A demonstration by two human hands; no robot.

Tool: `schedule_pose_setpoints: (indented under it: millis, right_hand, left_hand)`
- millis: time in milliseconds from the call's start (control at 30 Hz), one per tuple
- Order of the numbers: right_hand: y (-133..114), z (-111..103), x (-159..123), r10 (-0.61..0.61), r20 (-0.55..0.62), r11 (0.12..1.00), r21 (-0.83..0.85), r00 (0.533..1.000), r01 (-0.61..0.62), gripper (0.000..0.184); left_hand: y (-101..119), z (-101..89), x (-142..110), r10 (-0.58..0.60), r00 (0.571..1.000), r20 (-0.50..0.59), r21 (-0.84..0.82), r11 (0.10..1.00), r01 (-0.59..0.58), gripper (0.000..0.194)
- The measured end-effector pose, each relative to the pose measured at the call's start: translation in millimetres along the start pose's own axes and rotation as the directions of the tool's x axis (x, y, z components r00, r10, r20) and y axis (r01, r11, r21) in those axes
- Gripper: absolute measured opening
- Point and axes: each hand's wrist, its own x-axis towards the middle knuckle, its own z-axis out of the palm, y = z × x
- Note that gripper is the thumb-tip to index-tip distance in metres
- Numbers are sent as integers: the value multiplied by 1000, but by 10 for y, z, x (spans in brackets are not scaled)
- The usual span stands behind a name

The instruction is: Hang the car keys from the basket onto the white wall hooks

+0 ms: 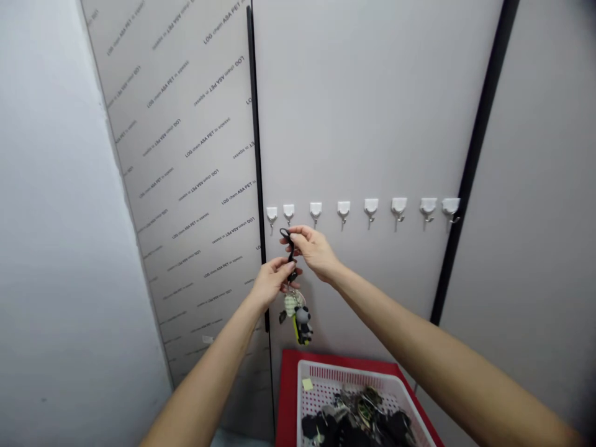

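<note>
A keychain [302, 316] with a small grey bear figure, a pale green charm and a yellow piece hangs from a black strap between my two hands. My left hand [274, 279] pinches the strap's lower end, just above the charms. Higher up, my right hand [313, 248] grips the strap near its looped top. That loop sits slightly below the second white hook [288, 213] from the left and looks apart from it. Another white hook [272, 215] is beside it on the left, with nothing hanging from it.
Several more white hooks [371, 207] run in a row to the right across the grey panel [372, 112]. Below stands a white perforated basket [354, 374] of jumbled keychains on a red surface [289, 385]. Black vertical strips [255, 124] edge the panel.
</note>
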Motion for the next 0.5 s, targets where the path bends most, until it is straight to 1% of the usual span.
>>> schedule_pose_setpoints:
  millis: [133,267,367,500]
  right_hand:
    - [138,109,225,-90,-87,985,-156,992,75,17]
    - [274,205,423,-168,-226,968,-222,960,117,16]
    - [289,271,496,-209,-250,943,-307,946,127,12]
    - [271,334,515,-199,-257,903,-423,946,75,11]
  left_hand:
    - [8,-81,76,3,989,-145,9,1000,-1,23]
    - [15,-155,173,23,967,-255,18,1000,-19,20]
    - [12,-219,239,32,953,-301,16,999,-28,17]
    - [-23,-257,295,30,946,-324,22,999,-24,15]
